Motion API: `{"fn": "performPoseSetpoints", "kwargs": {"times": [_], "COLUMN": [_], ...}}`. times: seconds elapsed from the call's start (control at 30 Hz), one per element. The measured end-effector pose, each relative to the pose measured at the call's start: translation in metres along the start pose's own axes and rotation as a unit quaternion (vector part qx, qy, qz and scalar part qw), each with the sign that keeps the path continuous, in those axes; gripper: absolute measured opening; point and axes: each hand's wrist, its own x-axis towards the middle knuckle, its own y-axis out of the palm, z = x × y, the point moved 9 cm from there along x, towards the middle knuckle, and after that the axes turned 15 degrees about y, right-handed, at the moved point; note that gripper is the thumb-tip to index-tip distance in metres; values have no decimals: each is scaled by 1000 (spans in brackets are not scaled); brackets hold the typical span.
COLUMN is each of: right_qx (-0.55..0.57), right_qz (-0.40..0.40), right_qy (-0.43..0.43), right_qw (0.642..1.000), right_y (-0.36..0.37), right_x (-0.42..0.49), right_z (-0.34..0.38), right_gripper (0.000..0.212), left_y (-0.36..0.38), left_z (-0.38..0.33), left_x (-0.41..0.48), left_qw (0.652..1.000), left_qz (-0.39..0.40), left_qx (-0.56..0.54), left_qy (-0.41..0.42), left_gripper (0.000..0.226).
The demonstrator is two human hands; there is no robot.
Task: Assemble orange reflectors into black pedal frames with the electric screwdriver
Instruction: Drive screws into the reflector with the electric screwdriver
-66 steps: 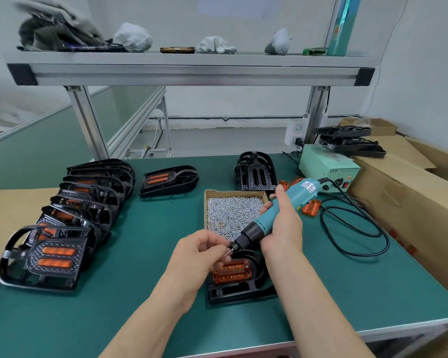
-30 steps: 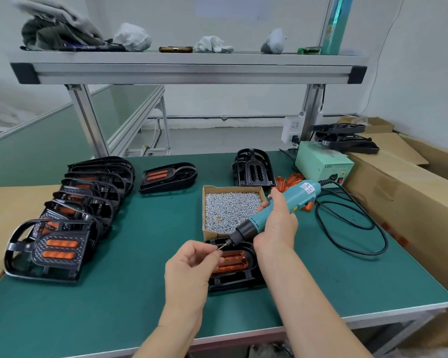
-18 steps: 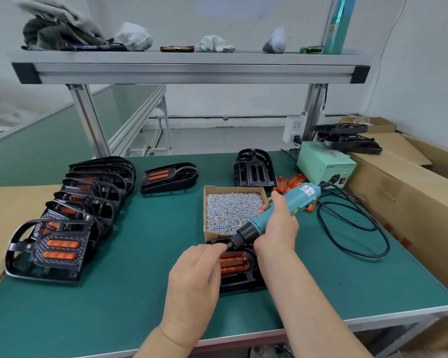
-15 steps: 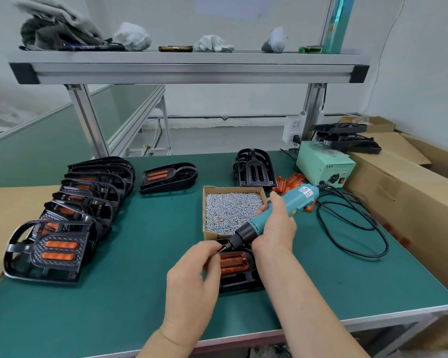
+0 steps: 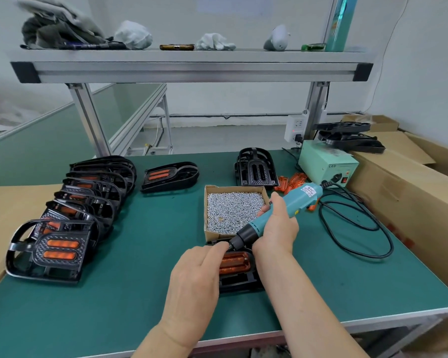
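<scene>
- Now the electric screwdriver (image 5: 279, 211) slants with its long axis from 2 o'clock down to 8 o'clock, right hand (image 5: 276, 233) wrapped around it.
- Its tip meets the left hand (image 5: 194, 277), fingertips (image 5: 219, 248) pinched together there.
- Below lies the black pedal frame (image 5: 239, 281) with an orange reflector (image 5: 234, 262), at the surface's (image 5: 140, 293) 6 o'clock edge.
- At 12 o'clock, touching, sits a box of screws (image 5: 233, 210).

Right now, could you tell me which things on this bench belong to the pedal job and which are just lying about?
In the job:
- electric screwdriver in the right hand
- pedal frame with orange reflector, under the left hand
- box of screws
- loose reflectors
- row of finished pedals

Lying about:
- white gloves, shelf
- phone, shelf
- bundled cloth, shelf
</scene>
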Motion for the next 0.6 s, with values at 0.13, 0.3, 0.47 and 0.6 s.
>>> {"fn": "performPoseSetpoints", "kwargs": {"times": [0.13, 0.3, 0.47, 0.6], "right_qx": [0, -11, -6, -6], "right_qz": [-3, -7, 1, 10], "right_qy": [-15, -21, -24, -38], "right_qw": [1000, 1000, 1000, 999], "right_y": [-1, -1, 1, 3], "right_x": [-1, -1, 0, 1], "right_z": [3, 6, 7, 10], "right_gripper": [20, 17, 18, 17], "left_y": [0, 3, 7, 10], "left_z": [2, 5, 14, 24], "left_x": [2, 1, -5, -14], "left_qw": [999, 997, 993, 983], "left_qz": [0, 16, 11, 16], "left_qx": [13, -41, -62, -118], "left_qy": [-31, -64, -98, -136], "left_gripper": [36, 47, 49, 63]}}
